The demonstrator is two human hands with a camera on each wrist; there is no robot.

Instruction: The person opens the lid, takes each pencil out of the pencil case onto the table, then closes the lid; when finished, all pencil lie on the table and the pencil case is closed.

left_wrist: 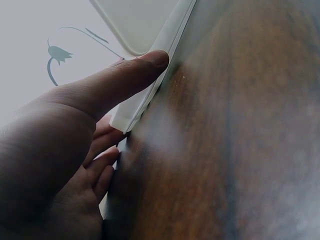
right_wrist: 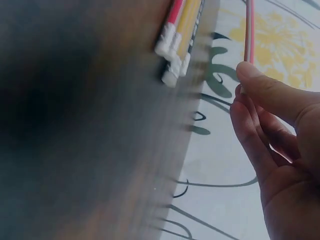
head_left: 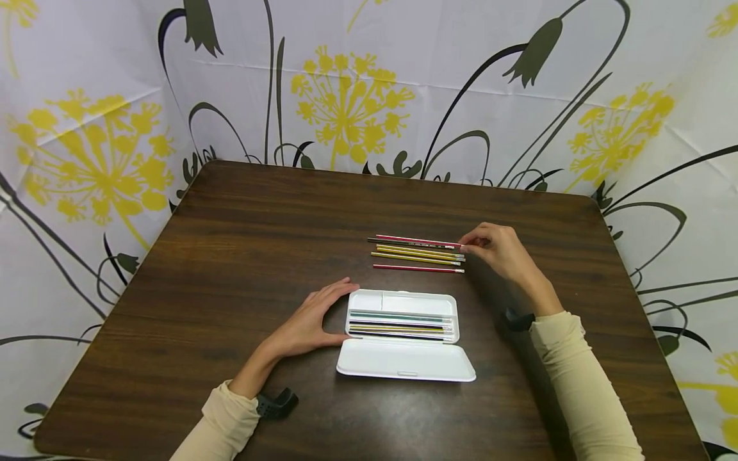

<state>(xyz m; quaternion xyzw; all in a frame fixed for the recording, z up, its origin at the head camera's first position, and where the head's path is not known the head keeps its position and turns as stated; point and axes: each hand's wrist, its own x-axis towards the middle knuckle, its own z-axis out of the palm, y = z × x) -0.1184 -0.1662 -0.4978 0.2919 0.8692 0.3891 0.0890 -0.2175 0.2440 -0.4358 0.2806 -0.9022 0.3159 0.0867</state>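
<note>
Right hand (head_left: 500, 248) pinches a red pencil (head_left: 418, 241); left hand (head_left: 311, 320), seemingly flat, steadies the case (head_left: 403, 358).

Bright, even light; blurred, hazy wrist views

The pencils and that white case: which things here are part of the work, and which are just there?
In use:
- farthest red pencil, pinched by right hand
- other loose pencils
- open white pencil case, steadied by left hand

Just there:
- wooden table
- floral curtain
</note>
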